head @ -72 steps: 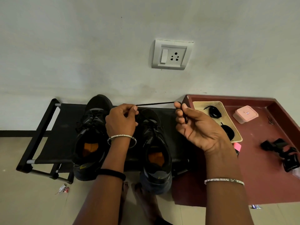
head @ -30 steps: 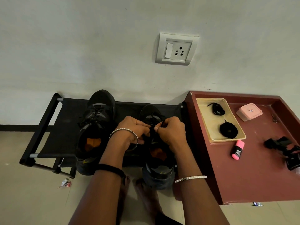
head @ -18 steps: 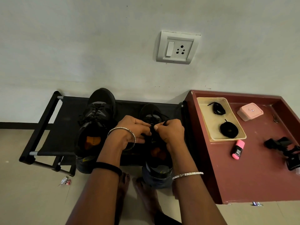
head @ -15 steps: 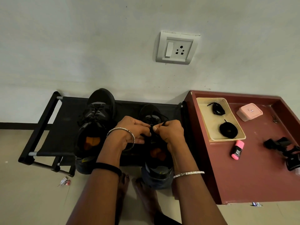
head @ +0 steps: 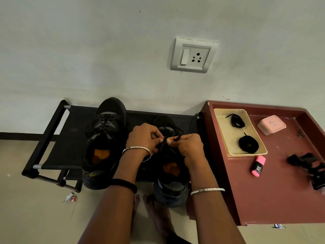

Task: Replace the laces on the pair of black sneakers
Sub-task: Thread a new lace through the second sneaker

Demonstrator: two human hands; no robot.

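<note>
The thin black lace [head: 172, 128] is bunched over the tongue of the right-hand black sneaker [head: 169, 188], which lies on the black fabric shoe rack [head: 70, 138], long axis toe-to-wall, heel overhanging the near edge. The left hand [head: 146, 138] and right hand [head: 190, 147] each pinch a strand, fingertips almost meeting. If either pinch slips the crossing likely slackens, and a hard tug could drag the shoe off.

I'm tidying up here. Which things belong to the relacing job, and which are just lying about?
Job: left sneaker, right sneaker, lace pinched by left hand and right hand, coiled lace, bundled lace, tray.
Lying about: pink box, pink highlighter, black gear.
</note>
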